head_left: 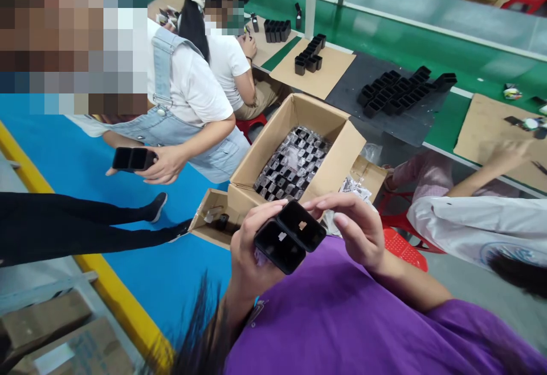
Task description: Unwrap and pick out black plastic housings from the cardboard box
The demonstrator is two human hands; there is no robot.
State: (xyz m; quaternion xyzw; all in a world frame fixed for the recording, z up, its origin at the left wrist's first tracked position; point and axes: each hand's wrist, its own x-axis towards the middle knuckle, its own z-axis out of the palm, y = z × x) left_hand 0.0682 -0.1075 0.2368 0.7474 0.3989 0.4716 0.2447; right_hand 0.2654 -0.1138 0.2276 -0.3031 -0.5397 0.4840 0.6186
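Two black rectangular cup-like containers [290, 237] are side by side, their open tops facing me; a small pale patch shows in each. My left hand [252, 244] is closed around them from the left side. My right hand [356, 227] is at their right, fingers stretched and thumb apart. Its fingertips are close to the right container's edge; I cannot tell whether they touch. Just beyond my hands stands an open cardboard box [252, 161], holding many black items in clear wrapping [294, 164].
At left, a person's hands [168, 161] hold two similar black containers [130, 159]. Black containers stand in groups on a dark mat [342, 90] on the green bench. A smaller carton [209, 210] stands by the box. Seated co-workers and a red stool [404, 249] are close by.
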